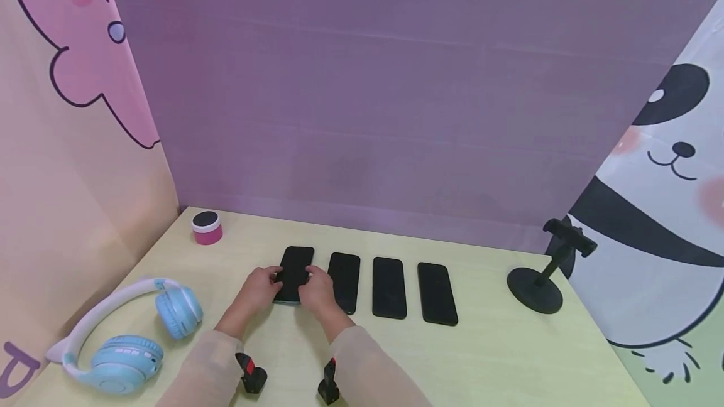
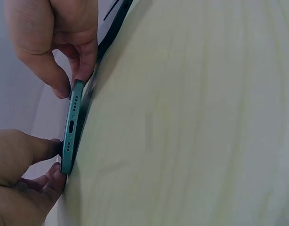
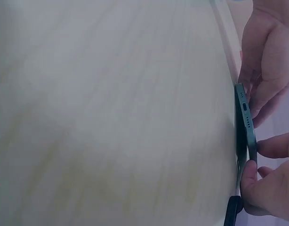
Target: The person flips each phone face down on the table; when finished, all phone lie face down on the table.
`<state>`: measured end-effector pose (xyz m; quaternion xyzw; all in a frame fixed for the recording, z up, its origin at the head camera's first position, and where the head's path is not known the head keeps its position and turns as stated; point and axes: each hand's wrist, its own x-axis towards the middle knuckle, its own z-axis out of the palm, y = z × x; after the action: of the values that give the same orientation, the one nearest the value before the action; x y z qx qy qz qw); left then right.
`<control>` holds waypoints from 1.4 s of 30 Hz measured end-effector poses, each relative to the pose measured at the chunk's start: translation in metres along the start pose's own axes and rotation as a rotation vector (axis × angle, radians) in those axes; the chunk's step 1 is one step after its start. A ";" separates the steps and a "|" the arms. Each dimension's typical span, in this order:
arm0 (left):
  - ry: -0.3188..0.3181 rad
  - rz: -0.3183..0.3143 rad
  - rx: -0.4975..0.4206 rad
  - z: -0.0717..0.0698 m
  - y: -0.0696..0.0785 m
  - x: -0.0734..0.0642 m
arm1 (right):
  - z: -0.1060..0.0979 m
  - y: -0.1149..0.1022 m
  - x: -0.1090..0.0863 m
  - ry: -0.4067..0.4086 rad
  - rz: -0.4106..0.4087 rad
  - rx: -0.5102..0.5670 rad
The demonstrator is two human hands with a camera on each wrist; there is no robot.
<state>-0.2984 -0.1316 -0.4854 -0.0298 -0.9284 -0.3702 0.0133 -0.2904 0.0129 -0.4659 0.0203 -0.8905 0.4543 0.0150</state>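
Both hands are at the leftmost smartphone (image 1: 295, 272), screen up, with a teal edge that shows its charging port in both wrist views. My left hand (image 1: 263, 289) pinches its left side. On the opposite side my right hand (image 1: 318, 289) pinches the other long edge. The phone's near end is raised slightly off the table, with a dark gap under the teal edge (image 2: 71, 127). To the right lie a second phone (image 1: 345, 284), a third phone (image 1: 389, 287) and a rightmost phone (image 1: 438, 294), all with dark screens up.
Blue and white headphones (image 1: 127, 357) lie at the left front of the pale table (image 1: 481, 369). A pink jar (image 1: 207, 228) with a dark top stands at the back left. At the right is a black phone stand (image 1: 537, 287). A purple backdrop (image 1: 367, 112) rises behind.
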 end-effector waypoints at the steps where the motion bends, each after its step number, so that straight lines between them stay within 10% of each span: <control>1: -0.001 -0.001 -0.005 0.000 0.001 -0.001 | 0.000 0.000 0.001 -0.002 0.007 0.019; 12: 0.000 0.067 -0.068 -0.001 0.000 0.002 | -0.008 0.006 0.011 -0.039 0.049 0.252; 25: 0.012 0.132 -0.139 0.008 0.002 0.001 | -0.014 0.016 0.016 -0.179 0.107 0.782; 42: -0.093 0.113 -0.436 0.009 0.006 0.003 | -0.021 0.014 0.016 -0.297 0.028 0.808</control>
<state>-0.3009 -0.1210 -0.4876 -0.1008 -0.8230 -0.5588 -0.0157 -0.3066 0.0375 -0.4638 0.0776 -0.6337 0.7588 -0.1286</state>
